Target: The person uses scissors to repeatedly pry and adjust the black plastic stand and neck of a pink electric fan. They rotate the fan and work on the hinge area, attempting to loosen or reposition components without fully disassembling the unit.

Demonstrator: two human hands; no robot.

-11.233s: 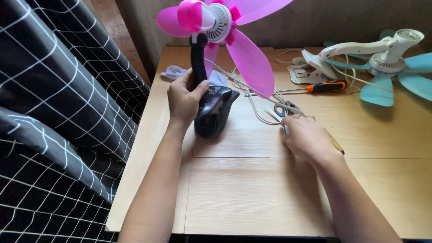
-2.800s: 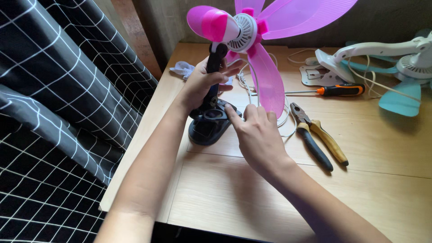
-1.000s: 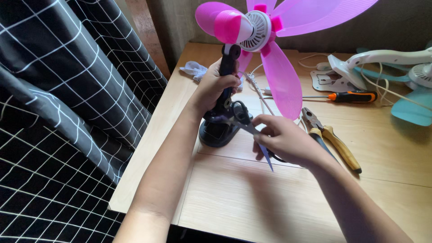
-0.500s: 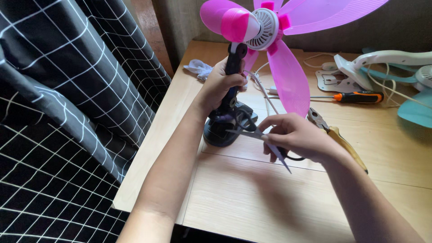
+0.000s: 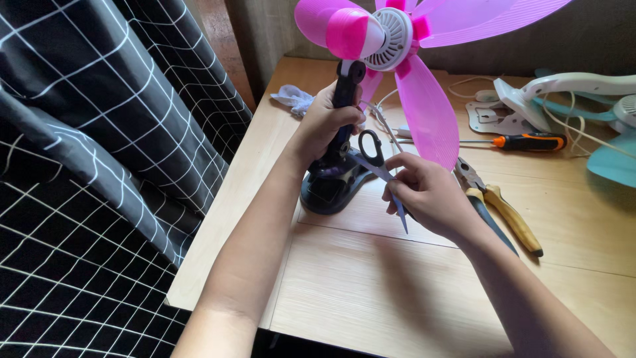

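Observation:
A pink-bladed desk fan [image 5: 391,40] with a black stem and black base [image 5: 329,185] stands on the wooden table [image 5: 411,292]. My left hand [image 5: 324,122] grips the black stem just below the fan head. My right hand [image 5: 427,192] holds a pair of black-handled scissors [image 5: 381,169] by the blades, the handles pointing toward the fan stem and the blade tips pointing down at the table. White wires [image 5: 381,119] hang from behind the fan head near the scissors.
Pliers with yellow and blue handles [image 5: 497,212] lie right of my right hand. An orange-and-black screwdriver [image 5: 530,141], a white and teal fan [image 5: 596,99] and a crumpled cloth [image 5: 295,99] sit farther back. A black checked curtain [image 5: 99,166] hangs at the left edge.
My right hand picked up the scissors from the table and brought them toward the fan stem. My left hand has kept its grip on the stem while the view shifted slightly.

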